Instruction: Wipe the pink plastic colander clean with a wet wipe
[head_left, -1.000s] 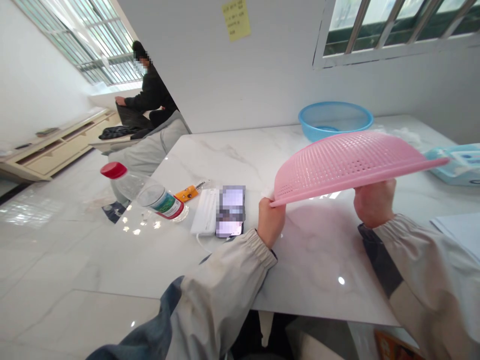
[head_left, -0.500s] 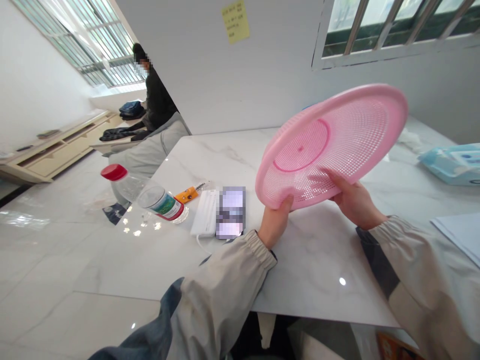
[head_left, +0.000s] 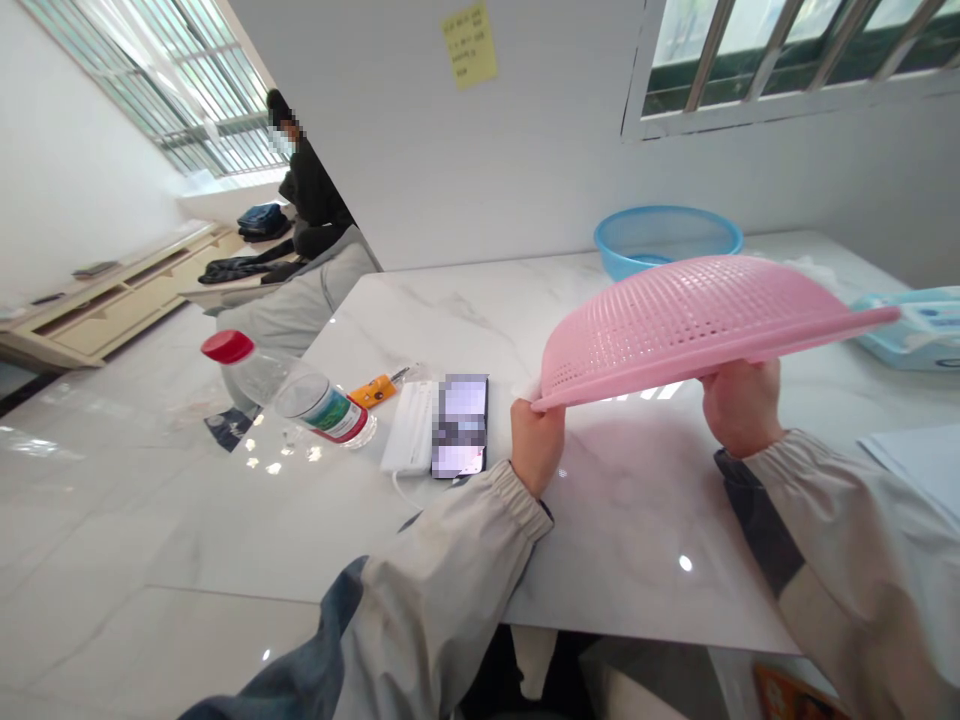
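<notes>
A pink mesh basket (head_left: 697,315) is held up above the white marble table, its bottom side turned upward and its rim sloping. My left hand (head_left: 538,445) grips the rim at its left end. Under the near rim, further right, my right hand (head_left: 744,405) holds the basket, its fingertips hidden beneath it. Behind the pink basket a blue mesh basket (head_left: 667,235) stands on the table near the wall.
On the table (head_left: 600,540) left of my hands lie a phone (head_left: 460,425), a white power bank (head_left: 409,428), an orange item (head_left: 375,390) and a red-capped bottle (head_left: 322,405). A blue wipes pack (head_left: 919,335) and paper (head_left: 919,470) lie right. A person (head_left: 311,190) sits at the back left.
The pink basket has tipped over from showing its inside to showing its underside, and sits lower and further right. The blue basket behind has come into fuller view.
</notes>
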